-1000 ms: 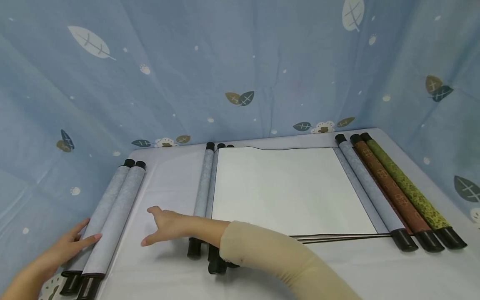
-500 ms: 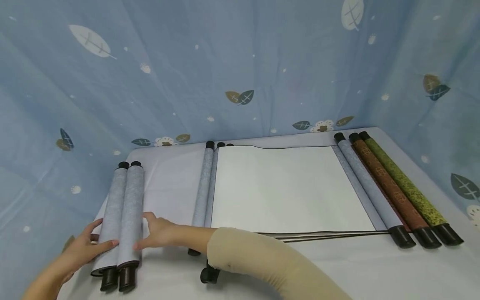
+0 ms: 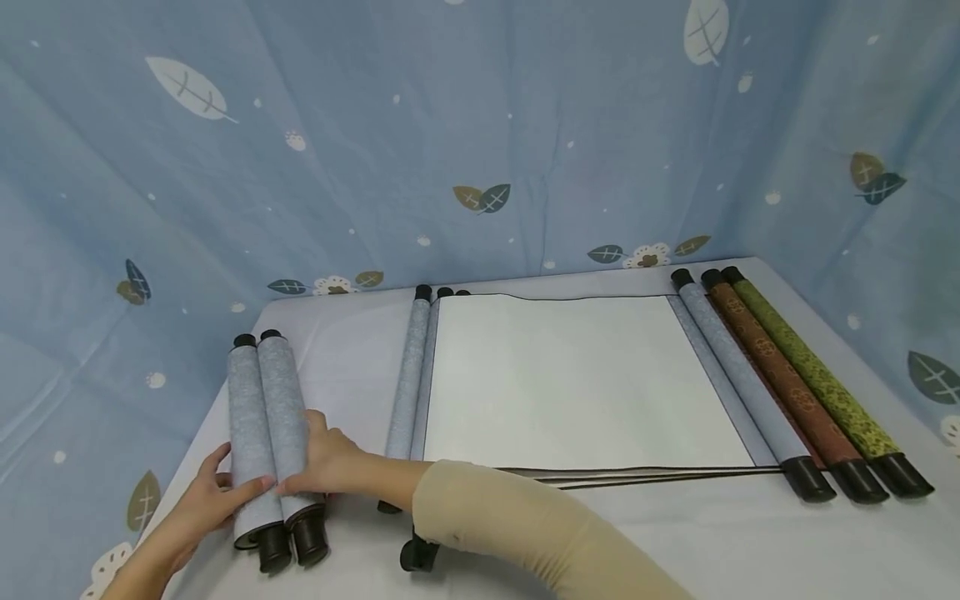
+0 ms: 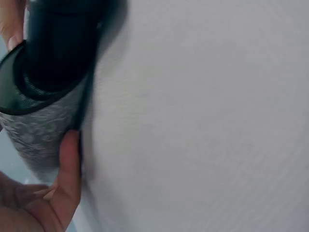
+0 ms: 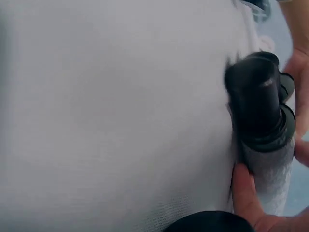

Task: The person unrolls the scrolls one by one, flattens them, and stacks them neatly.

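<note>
Two grey-blue scroll rolls with black end knobs lie side by side at the left of the head view. My left hand (image 3: 213,508) grips the left roll (image 3: 251,425), thumb on top and fingers at its outer side. On the right roll (image 3: 283,404), my right hand (image 3: 330,457) has its thumb over the top near the lower end and its fingers along the right side. Both thumbs nearly meet between the rolls. Close up in the left wrist view, a black knob (image 4: 63,43) sticks out of the rolled layers. The right wrist view shows another knob (image 5: 253,96).
A scroll with a blank white sheet (image 3: 570,375) lies partly unrolled mid-table. Beside its right roller (image 3: 738,375) are a brown patterned roll (image 3: 780,379) and a green one (image 3: 813,358). Black-ended rolls (image 3: 408,375) line its left side. A blue leaf-print cloth (image 3: 480,125) hangs behind.
The two grey-blue rolls have shifted right and turned, their near ends swinging rightward. My left hand moved along with them; my right hand came in and took hold of the right roll.
</note>
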{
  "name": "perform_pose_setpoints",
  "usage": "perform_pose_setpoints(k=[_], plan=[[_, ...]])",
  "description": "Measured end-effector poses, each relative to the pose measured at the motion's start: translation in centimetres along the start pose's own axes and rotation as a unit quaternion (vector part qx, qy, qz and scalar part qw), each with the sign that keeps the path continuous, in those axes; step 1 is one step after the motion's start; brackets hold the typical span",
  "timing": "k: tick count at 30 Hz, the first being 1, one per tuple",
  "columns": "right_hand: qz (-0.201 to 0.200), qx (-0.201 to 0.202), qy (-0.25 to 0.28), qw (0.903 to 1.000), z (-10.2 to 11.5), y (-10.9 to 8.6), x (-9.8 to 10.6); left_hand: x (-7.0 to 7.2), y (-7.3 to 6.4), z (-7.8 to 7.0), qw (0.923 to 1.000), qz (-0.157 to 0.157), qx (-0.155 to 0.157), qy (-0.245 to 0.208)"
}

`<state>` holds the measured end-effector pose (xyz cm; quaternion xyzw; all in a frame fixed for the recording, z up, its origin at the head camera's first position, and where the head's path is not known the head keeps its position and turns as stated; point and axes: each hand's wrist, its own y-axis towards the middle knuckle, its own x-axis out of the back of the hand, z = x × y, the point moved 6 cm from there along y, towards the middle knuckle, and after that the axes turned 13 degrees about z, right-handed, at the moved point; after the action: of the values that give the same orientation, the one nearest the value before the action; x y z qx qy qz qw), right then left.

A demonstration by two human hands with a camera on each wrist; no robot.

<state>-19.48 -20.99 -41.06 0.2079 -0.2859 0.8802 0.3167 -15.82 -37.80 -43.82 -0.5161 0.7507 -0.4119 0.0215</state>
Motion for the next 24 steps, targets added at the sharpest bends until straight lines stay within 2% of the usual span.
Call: perform_pose_setpoints(k=[3, 7, 11, 16, 19, 22, 24], plan=[[0.001, -0.012, 0.05, 0.9987, -0.4, 0.2, 0.2, 0.1, 0.2, -0.1, 0.9999, -0.011, -0.002, 0.003], [0.01, -0.02, 0.068, 0.9974, -0.5, 0.1, 0.2, 0.0, 0.4, -0.4, 0.9997, -0.015, -0.02, 0.001], [0.018, -0.023, 0.094, 0.9952, -0.8, 0.3, 0.0, -0.5, 0.4, -0.5, 0.9996, -0.018, -0.023, -0.006], [0.022, -0.03, 0.146, 0.9886, -1.3, 0.6, 0.4, -1.3, 0.5, -0.8, 0.9955, -0.012, -0.055, -0.076], [0.027, -0.035, 0.099, 0.9941, -1.2, 0.6, 0.6, -1.8, 0.6, -0.8, 0.9904, -0.005, -0.068, -0.12], [0.036, -0.032, 0.023, 0.9986, -1.0, 0.6, 0.6, -2.1, 0.6, -0.8, 0.9888, -0.004, -0.076, -0.129], [0.046, -0.025, 0.007, 0.9986, -0.8, 0.6, 0.4, -2.3, 0.5, -0.8, 0.9894, -0.007, -0.08, -0.121]])
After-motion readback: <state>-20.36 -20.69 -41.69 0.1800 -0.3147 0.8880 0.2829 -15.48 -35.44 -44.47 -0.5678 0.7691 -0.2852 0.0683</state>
